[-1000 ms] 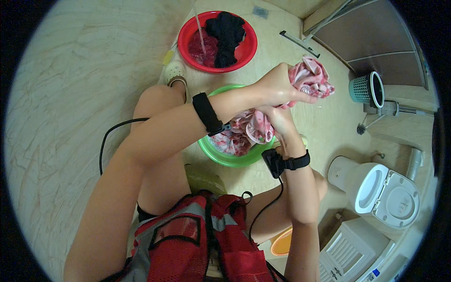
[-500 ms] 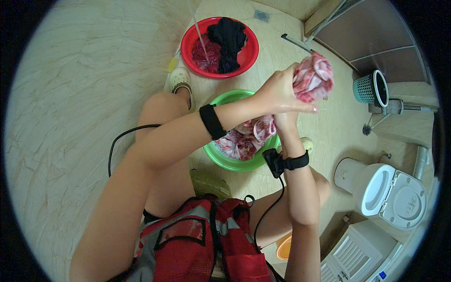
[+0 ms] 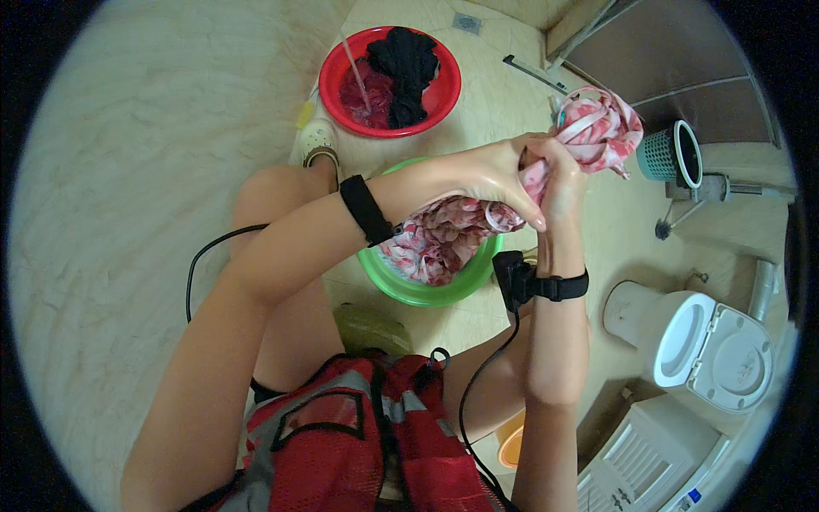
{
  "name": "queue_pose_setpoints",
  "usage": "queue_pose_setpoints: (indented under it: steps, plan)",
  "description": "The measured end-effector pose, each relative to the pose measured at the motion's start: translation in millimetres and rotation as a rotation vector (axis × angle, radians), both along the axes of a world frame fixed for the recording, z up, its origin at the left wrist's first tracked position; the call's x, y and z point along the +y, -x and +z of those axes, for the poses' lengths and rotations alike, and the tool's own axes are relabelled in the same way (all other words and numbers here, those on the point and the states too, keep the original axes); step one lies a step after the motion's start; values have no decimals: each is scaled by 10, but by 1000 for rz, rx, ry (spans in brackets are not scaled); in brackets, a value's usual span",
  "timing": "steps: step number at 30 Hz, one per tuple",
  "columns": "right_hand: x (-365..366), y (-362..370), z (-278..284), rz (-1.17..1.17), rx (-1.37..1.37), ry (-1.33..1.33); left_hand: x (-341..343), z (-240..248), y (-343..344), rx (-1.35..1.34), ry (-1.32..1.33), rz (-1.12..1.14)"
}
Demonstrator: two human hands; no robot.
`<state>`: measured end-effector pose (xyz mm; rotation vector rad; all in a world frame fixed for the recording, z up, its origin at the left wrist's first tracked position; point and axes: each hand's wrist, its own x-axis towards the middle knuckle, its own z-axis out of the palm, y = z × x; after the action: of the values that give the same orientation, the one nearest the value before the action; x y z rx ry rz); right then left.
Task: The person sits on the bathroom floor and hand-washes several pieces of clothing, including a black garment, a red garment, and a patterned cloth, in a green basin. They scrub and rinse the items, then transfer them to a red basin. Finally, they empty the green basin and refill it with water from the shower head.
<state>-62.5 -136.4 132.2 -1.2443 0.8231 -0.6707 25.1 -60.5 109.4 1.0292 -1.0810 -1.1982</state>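
Pink-and-white cloth (image 3: 601, 132) is clutched tight in my left hand (image 3: 502, 171) and right hand (image 3: 564, 177), raised beside the green basin (image 3: 426, 294), seemingly part-wrung, with more pink fabric (image 3: 444, 241) left lying in that basin.

A red mesh vest (image 3: 328, 478) with black edging and grey bands (image 3: 413, 408) fills the bottom centre; a black-bordered pocket (image 3: 322, 420) sits on its left half. A wide black strap (image 3: 365, 211) rings the left wrist, left of centre. On the right wrist, right of centre, a black band (image 3: 560, 288) carries a blocky black device (image 3: 511, 280), with a thin black cable (image 3: 469, 380) trailing below. Another black cord (image 3: 191, 277) curves at middle left. Upper left of centre shows a cream clog (image 3: 317, 139).
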Motion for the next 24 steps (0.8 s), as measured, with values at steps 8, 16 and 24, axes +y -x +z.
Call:
queue_pose_setpoints:
  steps: [8,16,24]
  plan:
    - [0,-89,-4,22,101,199,19,-59,81,-407,-213,282]
    - [49,-144,53,0,93,485,24,-105,144,-460,-164,449]
    - [209,-101,-75,180,-149,420,-132,-190,-36,-212,-91,553]
